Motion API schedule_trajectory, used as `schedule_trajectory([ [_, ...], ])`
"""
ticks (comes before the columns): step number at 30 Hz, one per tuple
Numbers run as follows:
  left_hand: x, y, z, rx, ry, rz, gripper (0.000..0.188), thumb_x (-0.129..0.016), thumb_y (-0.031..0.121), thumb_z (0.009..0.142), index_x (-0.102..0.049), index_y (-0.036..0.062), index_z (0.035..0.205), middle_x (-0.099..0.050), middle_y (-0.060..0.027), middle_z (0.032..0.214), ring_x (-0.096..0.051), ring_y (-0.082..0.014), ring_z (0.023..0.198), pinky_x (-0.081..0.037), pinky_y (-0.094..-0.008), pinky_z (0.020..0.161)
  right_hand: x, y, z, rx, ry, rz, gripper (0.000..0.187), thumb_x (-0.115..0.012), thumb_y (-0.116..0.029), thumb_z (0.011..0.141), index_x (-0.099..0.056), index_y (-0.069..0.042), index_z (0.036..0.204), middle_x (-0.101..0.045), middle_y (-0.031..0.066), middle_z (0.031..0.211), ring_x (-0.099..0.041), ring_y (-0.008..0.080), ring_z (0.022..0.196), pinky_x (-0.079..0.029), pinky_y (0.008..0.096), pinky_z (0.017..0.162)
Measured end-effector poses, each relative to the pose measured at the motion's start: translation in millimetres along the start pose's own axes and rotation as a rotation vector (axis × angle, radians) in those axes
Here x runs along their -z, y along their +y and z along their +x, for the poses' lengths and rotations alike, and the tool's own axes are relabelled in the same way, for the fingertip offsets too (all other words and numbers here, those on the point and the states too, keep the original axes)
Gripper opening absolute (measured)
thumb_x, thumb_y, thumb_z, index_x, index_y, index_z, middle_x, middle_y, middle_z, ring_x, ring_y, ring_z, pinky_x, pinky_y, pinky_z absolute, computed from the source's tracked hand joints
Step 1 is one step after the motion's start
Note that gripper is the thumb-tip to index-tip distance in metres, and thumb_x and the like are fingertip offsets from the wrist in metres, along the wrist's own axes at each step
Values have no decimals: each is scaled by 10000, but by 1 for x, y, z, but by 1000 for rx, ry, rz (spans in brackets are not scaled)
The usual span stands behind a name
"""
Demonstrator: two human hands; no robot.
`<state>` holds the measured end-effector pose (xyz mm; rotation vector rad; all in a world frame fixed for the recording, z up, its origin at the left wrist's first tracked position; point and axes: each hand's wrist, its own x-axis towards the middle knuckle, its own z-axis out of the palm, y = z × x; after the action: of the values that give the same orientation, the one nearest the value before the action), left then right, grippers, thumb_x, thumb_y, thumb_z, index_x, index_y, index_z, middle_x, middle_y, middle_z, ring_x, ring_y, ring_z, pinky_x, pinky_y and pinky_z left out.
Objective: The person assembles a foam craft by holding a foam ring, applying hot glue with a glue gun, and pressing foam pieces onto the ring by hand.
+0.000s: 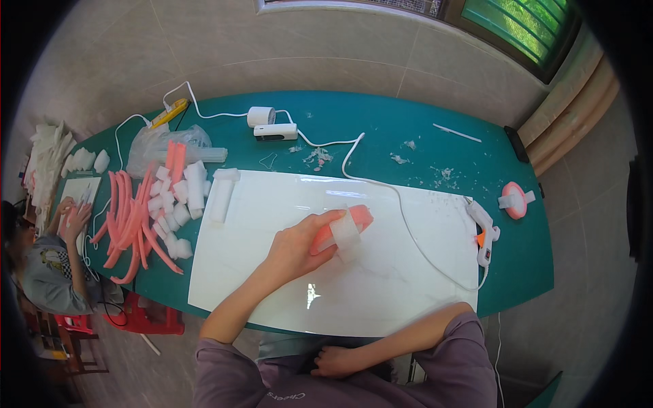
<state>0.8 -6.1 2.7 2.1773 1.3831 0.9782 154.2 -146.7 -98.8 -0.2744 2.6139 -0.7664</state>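
Note:
Above the white board (272,299), my left hand (296,245) is closed around a pink foam piece (362,216) with a white foam strip (347,238) across it. Down at my lap, below the table's front edge, my right hand (335,361) has its fingers curled in; whatever they may hold is hidden. A white glue gun (483,231) with an orange trigger lies at the board's right edge. Beyond it sits a round pink foam piece (516,200) with a white strip around it. A white foam roll (221,197) lies on the board's upper left corner.
Pink foam strips (126,217) and white foam pieces (166,207) pile up on the green table (388,122) at left. A white cable (408,211) crosses the board. A white box-shaped device (275,132) stands behind. Another person's hands (71,221) work at far left.

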Motion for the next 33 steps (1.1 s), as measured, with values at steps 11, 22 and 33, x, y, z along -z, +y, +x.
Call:
schedule_trajectory([
  [11, 1, 0, 0, 10, -3, 9, 560, -657, 168, 673, -388, 194, 1163, -553, -72, 1034, -582, -282, 768, -481, -335, 629, 2, 1, 0, 26, -36, -32, 228, -418, -198, 788, -508, -82, 963, -557, 126, 803, -569, 260, 773, -428, 364, 710],
  [22, -1, -1, 0, -4, -1, -40, 555, -644, 139, 673, -386, 192, 1162, -537, -73, 964, -575, -276, 749, -472, -331, 607, 0, 1, 1, 29, -59, -33, 254, -419, -209, 791, -503, -90, 998, -553, 128, 806, -567, 259, 773, -427, 368, 717],
  [33, 3, 0, -1, 19, -43, -41, 620, -588, 73, 601, -390, 206, 1173, -514, -77, 901, -551, -274, 726, -456, -335, 575, -1, 1, 1, 29, -44, -45, 251, -417, -204, 790, -502, -89, 996, -554, 128, 808, -568, 258, 778, -426, 363, 716],
])
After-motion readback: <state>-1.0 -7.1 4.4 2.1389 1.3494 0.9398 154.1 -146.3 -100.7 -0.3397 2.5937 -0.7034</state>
